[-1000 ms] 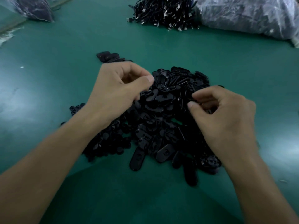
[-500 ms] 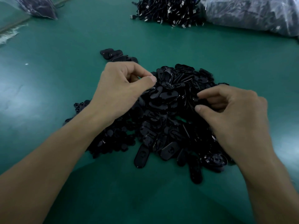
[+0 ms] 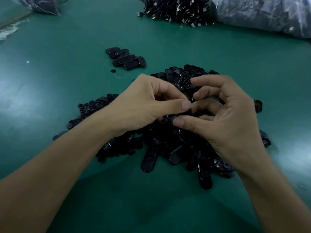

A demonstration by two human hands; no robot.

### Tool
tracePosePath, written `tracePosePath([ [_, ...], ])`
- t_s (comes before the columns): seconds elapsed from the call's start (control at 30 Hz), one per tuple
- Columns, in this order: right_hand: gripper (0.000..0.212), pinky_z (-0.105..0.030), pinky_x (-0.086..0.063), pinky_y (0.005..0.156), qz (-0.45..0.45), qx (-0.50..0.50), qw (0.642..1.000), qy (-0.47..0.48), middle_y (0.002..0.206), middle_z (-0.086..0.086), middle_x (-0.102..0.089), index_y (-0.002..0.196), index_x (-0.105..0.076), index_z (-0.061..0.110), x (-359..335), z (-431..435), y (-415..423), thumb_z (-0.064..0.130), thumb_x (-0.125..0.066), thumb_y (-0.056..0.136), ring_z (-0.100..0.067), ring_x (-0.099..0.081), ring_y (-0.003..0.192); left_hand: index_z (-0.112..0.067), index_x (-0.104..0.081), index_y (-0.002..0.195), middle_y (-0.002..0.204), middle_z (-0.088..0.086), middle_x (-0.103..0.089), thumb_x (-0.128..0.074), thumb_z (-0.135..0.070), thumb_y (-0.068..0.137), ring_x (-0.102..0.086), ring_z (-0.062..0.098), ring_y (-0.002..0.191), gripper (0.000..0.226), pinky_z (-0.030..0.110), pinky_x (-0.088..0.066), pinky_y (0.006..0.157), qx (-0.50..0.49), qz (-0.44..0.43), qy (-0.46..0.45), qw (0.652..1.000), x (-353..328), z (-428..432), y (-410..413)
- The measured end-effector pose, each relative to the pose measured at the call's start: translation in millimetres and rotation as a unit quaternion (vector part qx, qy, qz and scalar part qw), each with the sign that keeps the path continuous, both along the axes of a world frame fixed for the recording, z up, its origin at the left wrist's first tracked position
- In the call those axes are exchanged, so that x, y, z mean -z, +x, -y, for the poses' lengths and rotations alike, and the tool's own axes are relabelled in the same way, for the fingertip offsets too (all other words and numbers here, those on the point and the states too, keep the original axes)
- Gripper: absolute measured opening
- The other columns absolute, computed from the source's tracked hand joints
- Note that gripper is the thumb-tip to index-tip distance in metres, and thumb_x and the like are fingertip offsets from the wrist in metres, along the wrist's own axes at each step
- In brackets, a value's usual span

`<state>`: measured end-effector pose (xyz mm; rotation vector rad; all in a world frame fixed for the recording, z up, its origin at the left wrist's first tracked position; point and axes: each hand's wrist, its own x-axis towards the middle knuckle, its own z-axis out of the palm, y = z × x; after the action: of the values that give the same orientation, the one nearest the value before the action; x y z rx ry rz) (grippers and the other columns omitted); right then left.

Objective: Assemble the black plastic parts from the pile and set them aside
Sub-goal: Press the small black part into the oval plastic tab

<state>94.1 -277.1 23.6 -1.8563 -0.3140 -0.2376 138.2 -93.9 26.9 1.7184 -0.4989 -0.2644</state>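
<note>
Table: green surface (image 3: pixel 67 47) filled my view, with everything else lying on it.
Bag: clear plastic bag (image 3: pixel 262 12) of dark goods lay at the far right.
Cables: bundle of black cables (image 3: pixel 176 9) lay just beside the bag, on its left.
Pile: pile of black plastic parts (image 3: pixel 168 145) sat mid-table, under both hands.
Oval piece: long oval piece (image 3: pixel 149 159) lay flat at the pile's near edge, its long axis running from me toward the far side.
Set-aside cluster: small cluster (image 3: pixel 126 58) lay beyond the pile to the left, apart from it.
Right hand: right hand (image 3: pixel 232 118) had its fingers curled, thumb pressed to the black part (image 3: pixel 189 111).
Left hand: left hand (image 3: pixel 143 105) was curled too, thumb and forefinger pinching the same part.
Black part: held over the pile between the two thumbs. It was mostly hidden, so I could not tell its axis or heading.
</note>
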Motion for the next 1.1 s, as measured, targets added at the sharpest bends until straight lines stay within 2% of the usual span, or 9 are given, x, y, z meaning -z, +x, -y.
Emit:
tracePosePath([
  [0.07,0.057,-0.018,-0.055,0.068,0.011,0.032,0.999,-0.023,0.097,0.011,-0.062,0.112,-0.063,0.039,2,-1,-1,0.04,-0.089,0.062,-0.011,-0.07,0.082,-0.021,-0.075,0.082,0.056,-0.013,-0.064,-0.073,-0.028,0.087,-0.05,-0.004,0.045,0.008,0.01,-0.039,0.043,-0.009,0.014,0.017,1.0,1,-2,2],
  [0.2,0.031,-0.012,-0.048,0.075,0.038,0.108,0.979,-0.171,0.097,0.014,-0.062,0.106,-0.067,0.033,8,-2,0,0.033,-0.083,0.08,-0.001,-0.061,0.088,-0.021,-0.068,0.083,0.069,-0.007,-0.072,-0.067,-0.024,0.095,-0.061,0.001,0.058,0.013,0.014,-0.047,0.05,-0.164,0.003,-0.009,0.986,8,-14,18],
  [0.33,0.015,-0.02,-0.044,0.083,0.029,0.039,0.947,-0.319,0.096,0.015,-0.058,0.104,-0.071,0.028,5,-17,-2,0.034,-0.072,0.09,-0.004,-0.053,0.093,-0.019,-0.061,0.078,0.068,-0.003,-0.073,-0.065,-0.019,0.095,-0.062,0.004,0.057,0.018,0.017,-0.048,0.049,-0.291,-0.038,-0.076,0.953,14,-25,31],
  [0.47,0.019,-0.027,-0.04,0.085,0.038,-0.038,0.914,-0.401,0.096,0.009,-0.054,0.107,-0.071,0.027,-1,-43,-1,0.039,-0.064,0.095,-0.013,-0.046,0.099,-0.019,-0.056,0.076,0.065,-0.001,-0.071,-0.071,-0.015,0.083,-0.06,0.007,0.054,0.016,0.02,-0.047,0.048,-0.317,-0.035,-0.11,0.941,14,-29,34],
  [0.57,0.023,-0.03,-0.042,0.085,0.04,-0.048,0.904,-0.423,0.096,0.005,-0.052,0.109,-0.07,0.022,-4,-60,1,0.039,-0.062,0.096,-0.017,-0.047,0.1,-0.017,-0.055,0.081,0.064,0.001,-0.069,-0.074,-0.012,0.077,-0.059,0.008,0.053,0.019,0.02,-0.048,0.048,-0.316,-0.014,-0.102,0.943,13,-28,32],
  [0.7,0.026,-0.031,-0.042,0.085,0.038,-0.038,0.891,-0.451,0.1,0.001,-0.052,0.109,-0.069,0.02,-5,-73,3,0.04,-0.059,0.097,-0.021,-0.049,0.104,-0.019,-0.063,0.094,0.064,-0.002,-0.068,-0.072,-0.007,0.083,-0.059,0.007,0.054,0.019,0.019,-0.049,0.053,-0.315,0.002,-0.086,0.945,14,-28,33],
  [0.83,0.019,-0.029,-0.041,0.082,0.05,-0.041,0.885,-0.461,0.101,0.002,-0.053,0.107,-0.068,0.021,-4,-80,2,0.034,-0.058,0.097,-0.02,-0.05,0.103,-0.021,-0.072,0.092,0.067,-0.003,-0.069,-0.07,-0.006,0.088,-0.061,0.005,0.057,0.015,0.017,-0.051,0.057,-0.305,0.007,-0.088,0.948,14,-26,33],
  [0.97,0.013,-0.028,-0.035,0.075,0.03,-0.045,0.903,-0.425,0.096,0.005,-0.049,0.103,-0.068,0.025,-4,-79,2,0.033,-0.063,0.095,-0.018,-0.05,0.099,-0.02,-0.072,0.094,0.067,-0.003,-0.071,-0.071,-0.006,0.089,-0.064,0.006,0.06,0.015,0.016,-0.051,0.058,-0.293,0.006,-0.096,0.951,14,-26,32],
  [1.1,0.014,-0.031,-0.048,0.078,0.022,-0.036,0.946,-0.323,0.09,0.007,-0.059,0.094,-0.075,0.023,-7,-63,6,0.033,-0.064,0.095,-0.011,-0.056,0.086,-0.019,-0.073,0.091,0.064,-0.005,-0.069,-0.07,-0.002,0.088,-0.064,0.007,0.061,0.018,0.019,-0.054,0.061,-0.274,0.02,-0.091,0.957,14,-22,30],
])
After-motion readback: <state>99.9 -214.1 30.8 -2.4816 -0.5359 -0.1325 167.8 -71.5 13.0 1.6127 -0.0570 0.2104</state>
